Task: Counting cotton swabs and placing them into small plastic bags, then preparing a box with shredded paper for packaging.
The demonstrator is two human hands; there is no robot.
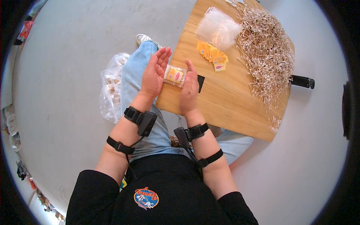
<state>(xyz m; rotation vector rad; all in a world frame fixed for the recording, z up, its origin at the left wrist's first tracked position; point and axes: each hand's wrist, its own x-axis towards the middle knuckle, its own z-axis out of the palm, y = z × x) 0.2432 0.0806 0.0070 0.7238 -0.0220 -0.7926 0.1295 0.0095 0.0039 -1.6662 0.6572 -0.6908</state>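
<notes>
A clear pack of cotton swabs (pixel 175 75) with a yellow paper label sits between my two hands at the left edge of the wooden table. My left hand (pixel 154 73) has its fingers stretched out and its palm against the pack's left end. Against the right end rests my right hand (pixel 190 88), thumb raised, its other fingers mostly hidden. The pack is held between the two palms. A small black patch (pixel 201 83) shows beside my right hand on the table.
On the wooden table (pixel 225 101) lie fanned yellow label cards (pixel 212 56), clear plastic bags (pixel 218 28) and a big heap of loose cotton swabs (pixel 264 52). Several swabs (pixel 275 124) lie near the right corner. A plastic bag with packs (pixel 113 84) stands left of my leg.
</notes>
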